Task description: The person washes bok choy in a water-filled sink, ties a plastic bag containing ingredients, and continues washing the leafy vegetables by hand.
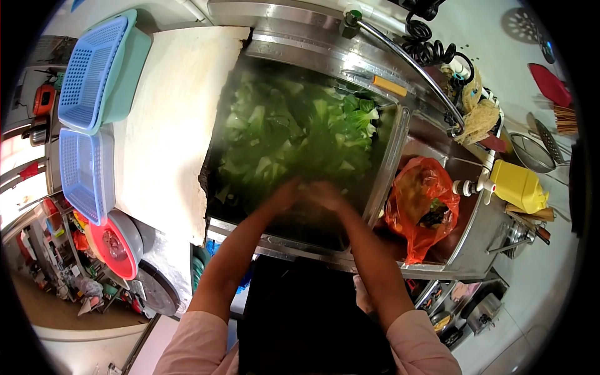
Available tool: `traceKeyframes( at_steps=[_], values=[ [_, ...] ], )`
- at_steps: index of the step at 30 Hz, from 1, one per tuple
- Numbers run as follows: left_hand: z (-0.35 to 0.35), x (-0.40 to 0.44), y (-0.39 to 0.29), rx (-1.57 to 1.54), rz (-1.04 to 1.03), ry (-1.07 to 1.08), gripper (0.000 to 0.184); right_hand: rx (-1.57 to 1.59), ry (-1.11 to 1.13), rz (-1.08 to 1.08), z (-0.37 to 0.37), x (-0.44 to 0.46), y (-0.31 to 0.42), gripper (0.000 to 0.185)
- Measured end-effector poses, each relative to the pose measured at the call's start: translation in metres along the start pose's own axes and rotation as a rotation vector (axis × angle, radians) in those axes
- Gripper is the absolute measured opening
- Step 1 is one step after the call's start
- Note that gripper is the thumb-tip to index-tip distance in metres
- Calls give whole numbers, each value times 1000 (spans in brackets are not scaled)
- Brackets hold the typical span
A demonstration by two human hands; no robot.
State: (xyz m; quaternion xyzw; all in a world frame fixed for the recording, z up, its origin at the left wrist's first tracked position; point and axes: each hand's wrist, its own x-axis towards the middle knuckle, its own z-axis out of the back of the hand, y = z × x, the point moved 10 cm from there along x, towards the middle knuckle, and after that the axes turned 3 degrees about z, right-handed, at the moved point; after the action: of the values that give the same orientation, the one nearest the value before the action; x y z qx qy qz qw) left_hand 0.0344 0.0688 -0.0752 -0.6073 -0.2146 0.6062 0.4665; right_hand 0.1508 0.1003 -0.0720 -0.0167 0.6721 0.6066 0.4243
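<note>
Pieces of leafy greens (265,119), which look like bok choy, float across the murky greenish water of a steel sink (294,247). My left hand (285,194) and my right hand (321,194) are close together at the near side of the greens, dipped into the water. Both are blurred, and their fingers are hidden under the surface, so what they hold, if anything, does not show. Brighter leaves with white stems (361,115) gather at the sink's far right corner. Behind that corner, a knife with a yellow handle (389,85) rests on the steel ledge.
A large white board (165,119) lies left of the water, with blue plastic baskets (87,172) beyond it. To the right, a red plastic bag (412,215) fills part of a second basin. A metal faucet (409,62) arches overhead, and a yellow jug (519,186) stands farther right.
</note>
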Motion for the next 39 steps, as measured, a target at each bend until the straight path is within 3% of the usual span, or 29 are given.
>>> traceKeyframes(
  at_steps=[2, 5, 8, 12, 19, 23, 25, 26, 28, 33, 34, 35, 39],
  values=[
    [-1, 1, -5, -138, 3, 106, 38, 53, -28, 13, 2, -1, 1, 35],
    [7, -2, -10, -142, 52, 50, 38, 87, -34, 29, -1, 6, -3, 38],
    [18, -13, -44, -97, 105, -44, 34, 52, -26, -56, -4, 8, -9, 42],
    [14, -12, -37, -53, 108, -55, 33, 12, -13, -138, -12, 6, -18, 41],
    [14, -13, -42, 121, 169, -20, 34, 249, -51, -207, -9, -2, -5, 34],
    [32, -24, -63, 277, 119, -226, 34, 476, -151, -227, -22, 13, -49, 30],
    [31, -32, -89, 391, 159, -171, 35, 433, -215, -199, -10, 8, -46, 29],
    [28, -34, -97, 445, 172, -138, 35, 342, -254, -179, 2, -5, -4, 29],
    [19, -32, -83, 370, 125, -178, 35, 207, -252, -138, 8, -9, 22, 29],
    [18, -25, -45, 284, 163, -201, 34, 217, -129, -111, -13, 9, 4, 31],
    [19, -25, -48, 261, 174, -180, 34, 292, -95, -236, -10, -7, 17, 34],
    [21, -26, -52, 239, 185, -162, 34, 309, -71, -216, -10, -10, 20, 34],
    [17, -21, -42, 212, 89, -90, 33, 289, 89, -190, -13, -9, 16, 35]
  ],
)
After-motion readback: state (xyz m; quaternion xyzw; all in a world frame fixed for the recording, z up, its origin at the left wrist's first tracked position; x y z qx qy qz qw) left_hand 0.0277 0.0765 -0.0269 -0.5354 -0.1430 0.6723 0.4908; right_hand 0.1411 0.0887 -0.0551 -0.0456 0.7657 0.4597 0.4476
